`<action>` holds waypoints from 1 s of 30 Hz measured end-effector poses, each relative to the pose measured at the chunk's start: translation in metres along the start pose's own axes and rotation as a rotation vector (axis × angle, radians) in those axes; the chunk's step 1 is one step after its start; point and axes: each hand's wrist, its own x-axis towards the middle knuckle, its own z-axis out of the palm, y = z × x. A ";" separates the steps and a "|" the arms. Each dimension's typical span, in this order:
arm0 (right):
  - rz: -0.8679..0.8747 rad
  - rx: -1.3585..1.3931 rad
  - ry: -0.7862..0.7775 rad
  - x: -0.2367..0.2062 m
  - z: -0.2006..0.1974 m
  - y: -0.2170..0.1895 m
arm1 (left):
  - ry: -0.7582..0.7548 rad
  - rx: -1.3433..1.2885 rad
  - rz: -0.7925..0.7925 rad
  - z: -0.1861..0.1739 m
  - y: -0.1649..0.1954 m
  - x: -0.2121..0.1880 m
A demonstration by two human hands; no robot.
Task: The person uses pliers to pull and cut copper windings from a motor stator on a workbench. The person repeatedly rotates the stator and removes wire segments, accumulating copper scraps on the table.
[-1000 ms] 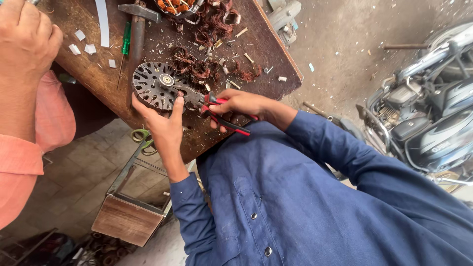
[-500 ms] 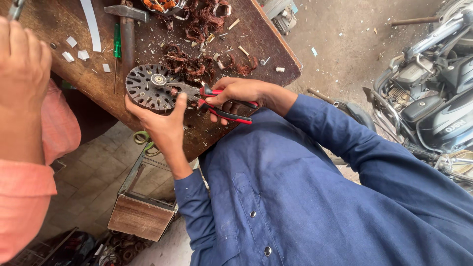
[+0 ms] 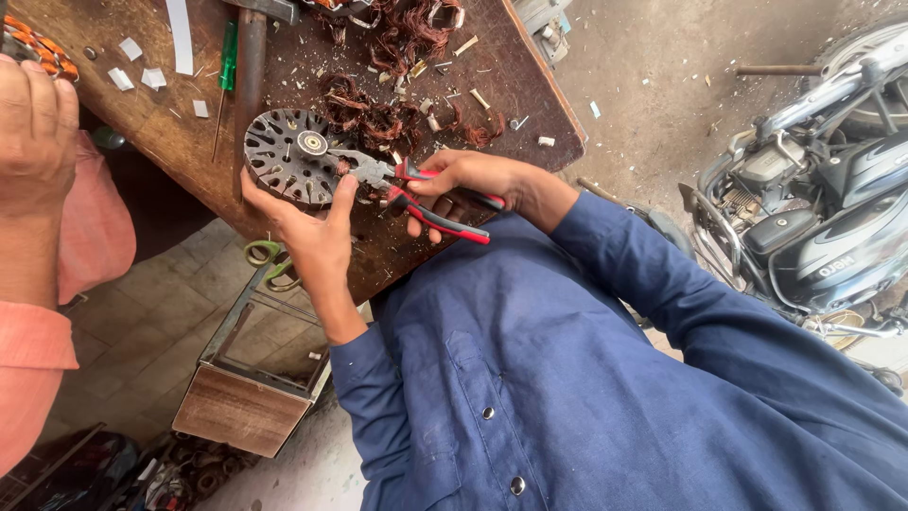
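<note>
Co-worker's hand [image 3: 33, 123]: resting at bench [image 3: 530, 104] edge.
Slotted metal disc [image 3: 284, 161]: lying on bench.
Left hand [image 3: 312, 227]: pinching disc rim.
Pliers [image 3: 397, 180]: nose now reaching closer to the hub than a second ago.
Right hand [image 3: 468, 180]: squeezing pliers handles.

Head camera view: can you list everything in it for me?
round slotted metal disc: one, dark grey, at the workbench edge
red-and-black-handled pliers: one, tips at the disc
copper wire scraps: a heap, reddish brown, beyond the disc
green-handled screwdriver: one, far side of the bench
hammer: one, dark, beside the screwdriver
white paper bits: several, far left of the bench
wooden workbench: one, brown
wooden box frame: one, brown, on the floor below
motorcycle: one, grey and black, right
co-worker's hand: one, pink sleeve, left edge
left hand: grips the disc's rim, blue sleeve
right hand: holds the pliers, blue sleeve
</note>
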 end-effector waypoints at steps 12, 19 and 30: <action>0.000 0.155 -0.099 0.013 -0.011 0.006 | -0.096 0.067 -0.056 -0.018 0.006 0.017; -0.001 0.091 -0.049 0.017 -0.008 0.002 | -0.115 0.199 0.006 -0.023 0.010 0.028; 0.021 0.084 -0.056 0.020 -0.001 0.005 | -0.322 0.139 0.084 -0.044 0.000 0.040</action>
